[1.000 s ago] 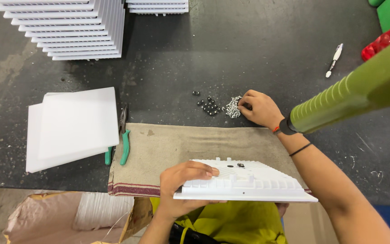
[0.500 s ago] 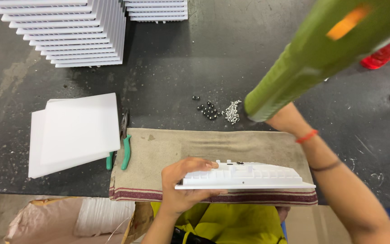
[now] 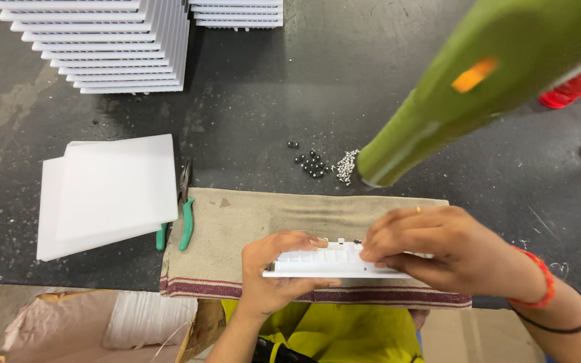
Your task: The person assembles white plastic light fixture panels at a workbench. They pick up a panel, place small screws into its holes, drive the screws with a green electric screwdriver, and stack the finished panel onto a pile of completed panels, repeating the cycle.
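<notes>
Hands meet over a white panel (image 3: 334,262) held above the cloth (image 3: 237,222) at the table's near edge. Left hand (image 3: 274,272) cups its left end, fingers closed round it; right hand (image 3: 445,249) presses fingertips onto its top edge, seemingly seating a small part. Screws (image 3: 345,165) lie beyond the cloth, beneath a hanging green driver (image 3: 452,101). Bringing the driver down next would take a steady panel.
</notes>
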